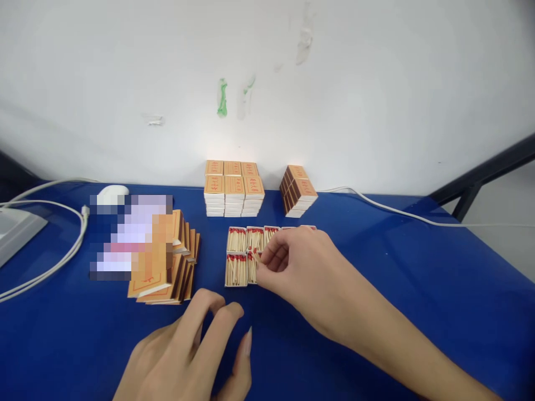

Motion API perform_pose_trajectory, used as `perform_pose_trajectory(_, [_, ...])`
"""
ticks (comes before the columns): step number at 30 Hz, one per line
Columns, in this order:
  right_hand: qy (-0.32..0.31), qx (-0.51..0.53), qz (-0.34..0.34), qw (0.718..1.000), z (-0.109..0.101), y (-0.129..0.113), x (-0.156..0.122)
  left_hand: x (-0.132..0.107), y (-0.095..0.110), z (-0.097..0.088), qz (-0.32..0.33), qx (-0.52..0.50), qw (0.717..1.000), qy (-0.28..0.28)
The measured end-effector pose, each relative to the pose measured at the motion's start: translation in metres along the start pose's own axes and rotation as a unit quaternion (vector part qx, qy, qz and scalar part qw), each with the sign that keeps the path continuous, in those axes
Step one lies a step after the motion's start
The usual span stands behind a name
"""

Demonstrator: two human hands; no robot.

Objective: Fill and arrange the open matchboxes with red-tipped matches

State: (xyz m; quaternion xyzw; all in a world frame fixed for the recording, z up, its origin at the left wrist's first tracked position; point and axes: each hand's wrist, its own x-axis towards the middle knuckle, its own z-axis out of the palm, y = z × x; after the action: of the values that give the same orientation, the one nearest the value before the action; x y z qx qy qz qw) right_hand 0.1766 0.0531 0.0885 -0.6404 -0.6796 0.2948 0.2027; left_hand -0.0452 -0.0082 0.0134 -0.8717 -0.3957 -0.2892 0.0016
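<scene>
My right hand (307, 267) is pinched around one or more matches (256, 257) above the front row of open matchbox trays. Red-headed matches fill the trays that show, such as the front left matchbox tray (236, 270) and the back left one (237, 240). Trays farther right are partly hidden behind my right hand. My left hand (184, 351) is held over the table in the foreground, fingers bent and apart, with nothing in it. Just beyond it, a leaning pile of orange matchbox covers (152, 275) lies to the left of the trays.
Two stacks of closed matchboxes, a wider matchbox stack (234, 195) and a narrower matchbox stack (298, 192), stand near the wall on the blue table (376, 278). At left are a blurred phone-like object (137, 223), a white mouse (112, 195) and a white cable (81, 234).
</scene>
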Motion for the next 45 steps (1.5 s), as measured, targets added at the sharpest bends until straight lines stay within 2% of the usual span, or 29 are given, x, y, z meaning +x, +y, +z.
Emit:
perform_pose_trajectory(8, [-0.014,-0.041,0.001,0.999,0.008,0.015,0.000,0.003,0.004,0.000,-0.008,-0.009,1.000,-0.003])
perform_pose_trajectory(21, [-0.024,-0.049,-0.016,0.998,0.005,0.017,0.004,-0.001,0.003,0.001,0.005,-0.005,1.000,0.003])
perform_pose_trajectory(29, [-0.046,-0.024,0.009,0.999,0.008,-0.003,0.007,0.001,0.003,0.001,0.007,-0.021,1.000,-0.006])
perform_pose_trajectory(35, [-0.062,-0.030,0.000,0.998,0.014,-0.009,0.012,0.002,0.004,0.000,0.009,-0.019,1.000,0.000])
perform_pose_trajectory(42, [-0.025,-0.010,0.007,1.000,0.005,-0.001,0.009,0.004,0.005,0.001,0.000,-0.014,1.000,0.006])
perform_pose_trajectory(45, [-0.006,0.018,-0.017,1.000,0.002,0.007,0.006,0.004,0.007,0.000,-0.006,-0.013,1.000,0.005])
